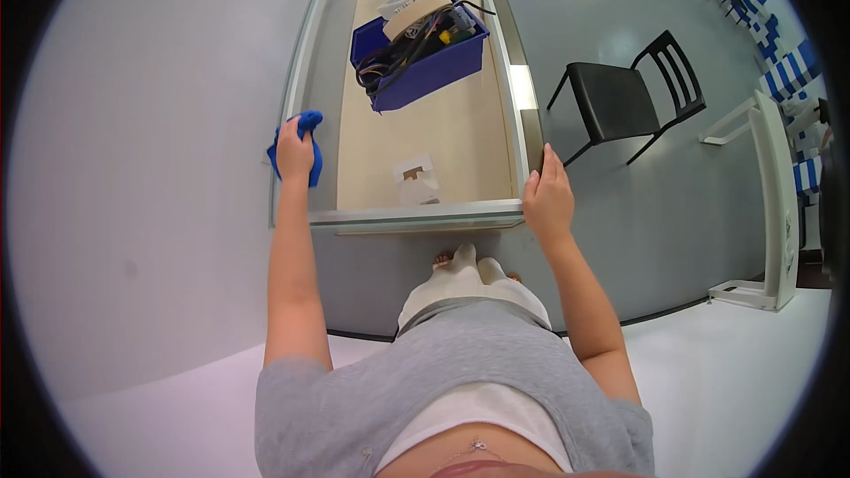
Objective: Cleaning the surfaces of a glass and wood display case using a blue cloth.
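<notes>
My left hand [295, 151] is closed around a blue cloth [315, 162], which lies against the left metal rail of a glass display case [412, 214]. My right hand [550, 199] rests on the case's near right corner, fingers stretched forward along the outer edge and thumb apart, with nothing held. Within the case's frame, a cream board [425, 136] shows. Farther off sits a dark blue plastic bin [431, 73], heaped with black cables [398, 66] and a roll of beige tape [415, 15]. Whether the bin stands on glass or beneath it I cannot tell.
A white wall [166, 146] runs along the left side of the case. To the right, a black chair [614, 99] stands on the grey floor [671, 212]. Beyond it is a white stand or table leg [773, 206]. A white paper piece [417, 179] lies near the front rail.
</notes>
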Action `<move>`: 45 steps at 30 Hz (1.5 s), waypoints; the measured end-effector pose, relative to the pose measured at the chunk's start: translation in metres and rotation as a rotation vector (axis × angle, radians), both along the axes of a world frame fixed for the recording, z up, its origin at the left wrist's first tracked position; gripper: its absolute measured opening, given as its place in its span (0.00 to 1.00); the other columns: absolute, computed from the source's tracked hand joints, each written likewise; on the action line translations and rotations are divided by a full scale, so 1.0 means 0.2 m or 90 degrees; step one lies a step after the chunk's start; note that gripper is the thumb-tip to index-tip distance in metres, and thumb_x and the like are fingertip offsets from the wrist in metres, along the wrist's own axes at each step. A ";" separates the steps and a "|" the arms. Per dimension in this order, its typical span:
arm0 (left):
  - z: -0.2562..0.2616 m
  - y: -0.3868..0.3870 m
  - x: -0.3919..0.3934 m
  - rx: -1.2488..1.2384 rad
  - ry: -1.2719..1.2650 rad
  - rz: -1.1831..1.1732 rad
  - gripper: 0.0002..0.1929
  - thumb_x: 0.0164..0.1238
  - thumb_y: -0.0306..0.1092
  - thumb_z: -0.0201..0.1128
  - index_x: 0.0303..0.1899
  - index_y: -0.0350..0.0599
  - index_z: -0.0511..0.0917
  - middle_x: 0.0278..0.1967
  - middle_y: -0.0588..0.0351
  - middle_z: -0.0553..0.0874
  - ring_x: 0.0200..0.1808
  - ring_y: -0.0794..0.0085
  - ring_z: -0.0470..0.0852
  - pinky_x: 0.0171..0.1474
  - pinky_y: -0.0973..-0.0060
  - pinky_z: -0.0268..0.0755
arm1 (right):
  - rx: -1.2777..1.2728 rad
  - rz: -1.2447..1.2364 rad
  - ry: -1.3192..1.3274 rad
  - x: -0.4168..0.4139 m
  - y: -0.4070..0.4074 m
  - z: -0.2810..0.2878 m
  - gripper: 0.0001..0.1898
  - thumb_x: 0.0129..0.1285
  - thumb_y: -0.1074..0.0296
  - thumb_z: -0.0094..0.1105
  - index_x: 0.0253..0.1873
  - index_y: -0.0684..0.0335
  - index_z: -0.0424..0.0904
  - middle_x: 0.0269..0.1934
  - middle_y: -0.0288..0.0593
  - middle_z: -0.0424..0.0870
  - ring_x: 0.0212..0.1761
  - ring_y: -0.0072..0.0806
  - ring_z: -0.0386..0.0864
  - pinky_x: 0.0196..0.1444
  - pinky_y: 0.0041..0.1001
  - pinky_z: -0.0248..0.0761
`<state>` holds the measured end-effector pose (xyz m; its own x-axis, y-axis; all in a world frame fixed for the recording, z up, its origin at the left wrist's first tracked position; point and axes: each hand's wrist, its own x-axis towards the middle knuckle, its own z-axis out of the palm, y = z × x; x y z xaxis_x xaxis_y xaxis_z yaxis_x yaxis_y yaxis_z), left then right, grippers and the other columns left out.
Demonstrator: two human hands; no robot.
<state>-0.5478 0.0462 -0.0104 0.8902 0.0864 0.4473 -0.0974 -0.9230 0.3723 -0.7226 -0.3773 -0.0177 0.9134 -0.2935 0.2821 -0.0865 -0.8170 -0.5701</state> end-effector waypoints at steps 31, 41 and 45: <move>0.09 -0.17 0.16 0.133 0.009 0.084 0.14 0.62 0.46 0.64 0.39 0.46 0.82 0.39 0.52 0.82 0.45 0.55 0.81 0.45 0.58 0.73 | 0.022 -0.038 -0.016 -0.02 0.02 0.06 0.26 0.63 0.70 0.50 0.67 0.67 0.67 0.60 0.56 0.76 0.59 0.49 0.76 0.59 0.39 0.71; 0.07 -0.16 -0.11 0.070 0.035 -0.064 0.09 0.60 0.40 0.65 0.37 0.49 0.81 0.37 0.55 0.79 0.45 0.57 0.79 0.42 0.56 0.69 | -0.007 -0.039 -0.040 -0.01 0.00 0.02 0.26 0.63 0.69 0.51 0.67 0.65 0.66 0.59 0.55 0.76 0.58 0.49 0.77 0.57 0.39 0.72; 0.09 -0.12 0.09 0.115 0.055 -0.006 0.09 0.61 0.41 0.63 0.39 0.53 0.82 0.37 0.55 0.79 0.46 0.56 0.79 0.43 0.56 0.71 | 0.013 -0.037 -0.036 -0.01 0.01 0.04 0.24 0.65 0.69 0.48 0.66 0.68 0.67 0.60 0.58 0.76 0.59 0.50 0.76 0.60 0.38 0.69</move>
<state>-0.5303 0.0212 0.0074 0.9261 0.0039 0.3773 -0.0809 -0.9746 0.2087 -0.7241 -0.3751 -0.0089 0.8775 -0.3520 0.3256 -0.1013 -0.7997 -0.5918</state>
